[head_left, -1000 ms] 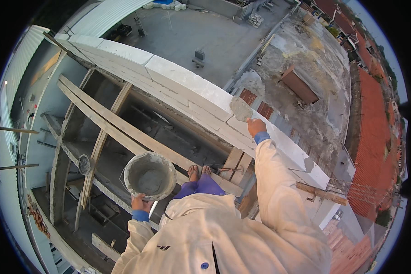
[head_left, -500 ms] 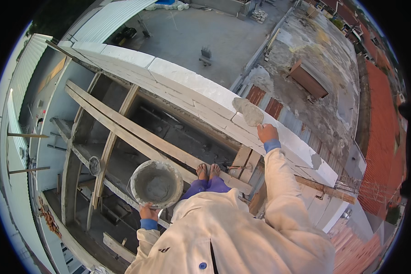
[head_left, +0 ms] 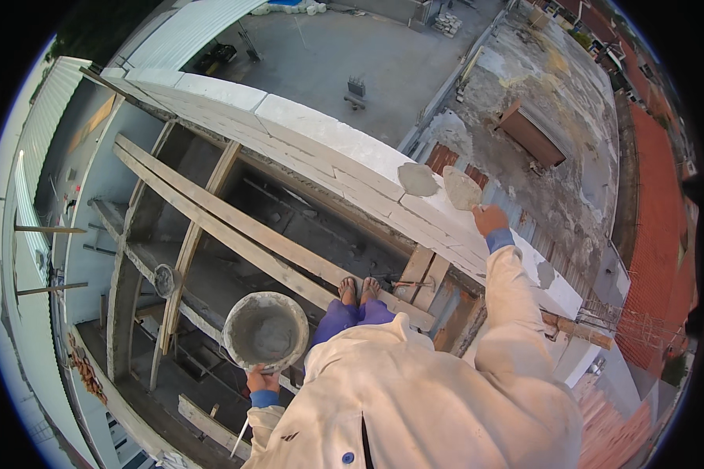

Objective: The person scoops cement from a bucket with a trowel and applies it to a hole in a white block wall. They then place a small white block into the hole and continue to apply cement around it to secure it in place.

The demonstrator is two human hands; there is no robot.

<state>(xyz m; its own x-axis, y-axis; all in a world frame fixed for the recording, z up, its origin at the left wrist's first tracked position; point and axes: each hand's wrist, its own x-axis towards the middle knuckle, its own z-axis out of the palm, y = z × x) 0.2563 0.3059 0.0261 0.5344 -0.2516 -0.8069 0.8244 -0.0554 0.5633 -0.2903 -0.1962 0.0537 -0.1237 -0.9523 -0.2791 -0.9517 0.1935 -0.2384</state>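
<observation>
My right hand (head_left: 490,220) grips a trowel (head_left: 461,187), its blade coated in grey mortar, over the top of a white block wall (head_left: 321,133). A patch of mortar (head_left: 418,179) lies on the blocks just left of the blade, and a smaller one sits further right along the top. My left hand (head_left: 262,381) holds a grey bucket (head_left: 239,328) at its lower rim, with mortar inside, out over the open framing. My bare feet (head_left: 360,291) stand on wooden planks (head_left: 235,234) beside the wall.
Open gaps between concrete beams (head_left: 121,305) drop below the planks. A hammer-like tool (head_left: 411,283) lies on short boards right of my feet. Beyond the wall are a concrete yard, a corrugated metal strip, a brown box (head_left: 532,134) on a rough slab and red roofs (head_left: 649,234).
My right hand and trowel have moved right along the wall top, exposing a fresh mortar patch where the blade was. My left hand and bucket have shifted slightly down in the view.
</observation>
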